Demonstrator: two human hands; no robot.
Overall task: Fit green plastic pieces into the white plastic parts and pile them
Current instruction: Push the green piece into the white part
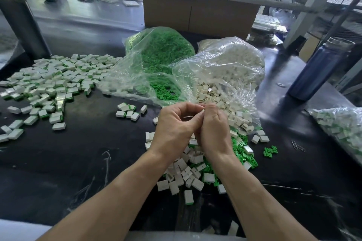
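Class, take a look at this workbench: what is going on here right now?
A person is assembling small parts at a black table. The left hand and right hand are pressed together, fingers curled around something small that cannot be made out. Below them lie loose white parts and green pieces. Finished pieces are piled at left; open bags of green pieces and white parts sit behind.

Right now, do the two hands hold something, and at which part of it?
Both hands, left and right, meet with fingers curled around something small between the fingertips. It is almost hidden, so neither the thing nor the place of the hold can be told.
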